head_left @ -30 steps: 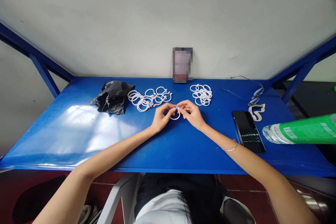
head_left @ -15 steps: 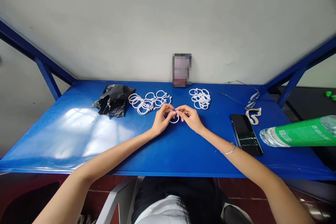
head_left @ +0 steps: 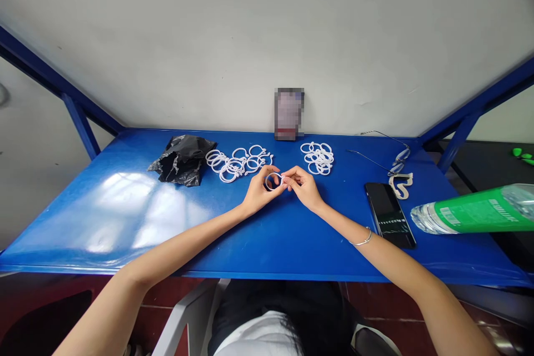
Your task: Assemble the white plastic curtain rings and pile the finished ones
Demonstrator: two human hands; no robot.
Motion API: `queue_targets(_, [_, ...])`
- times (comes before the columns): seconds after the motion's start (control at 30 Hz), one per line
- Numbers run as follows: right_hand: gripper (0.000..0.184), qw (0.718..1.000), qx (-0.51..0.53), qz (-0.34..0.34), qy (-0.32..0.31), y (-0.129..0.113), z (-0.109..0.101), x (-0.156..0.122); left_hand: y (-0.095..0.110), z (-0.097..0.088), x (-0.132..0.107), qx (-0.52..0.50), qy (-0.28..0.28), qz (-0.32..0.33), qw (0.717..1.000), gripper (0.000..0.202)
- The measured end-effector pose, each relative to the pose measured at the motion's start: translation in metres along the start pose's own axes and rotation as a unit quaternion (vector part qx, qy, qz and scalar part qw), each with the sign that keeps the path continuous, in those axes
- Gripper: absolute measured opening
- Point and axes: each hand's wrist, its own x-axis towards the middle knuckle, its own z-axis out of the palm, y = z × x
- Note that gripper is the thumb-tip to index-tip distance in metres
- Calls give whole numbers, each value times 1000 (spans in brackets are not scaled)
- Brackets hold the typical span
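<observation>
A white curtain ring (head_left: 267,182) is held up between my two hands over the blue table (head_left: 267,245). Thumb and fingers of my left hand (head_left: 257,191) close around the ring's left side. My right hand (head_left: 306,189) pinches its right side, where the fingertips hide the small joint. Beyond my left hand lies a loose pile of similar white rings (head_left: 233,166), several of them overlapping. A second, tighter cluster of rings (head_left: 319,157) rests past my right hand.
A crumpled black plastic bag (head_left: 183,158) sits left of the rings. A blurred upright object (head_left: 288,115) leans on the wall. To the right are eyeglasses (head_left: 398,162), a white cut-out piece (head_left: 401,186), a black phone (head_left: 390,216) and a green-labelled bottle (head_left: 479,210) lying sideways.
The ring has turned in my fingers: it hung below the fingertips and now stands higher, its loop toward my left hand. Both hands stay in nearly the same place.
</observation>
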Motion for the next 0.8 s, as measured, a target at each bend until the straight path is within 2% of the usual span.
queue_targets(0.27, [24, 1000, 11, 0, -6, -1, 1, 0, -1, 1, 1, 23, -2, -2, 1000, 28])
queue_targets(0.8, [21, 999, -30, -10, 27, -4, 1, 0, 2, 0, 0, 39, -17, 1, 999, 29])
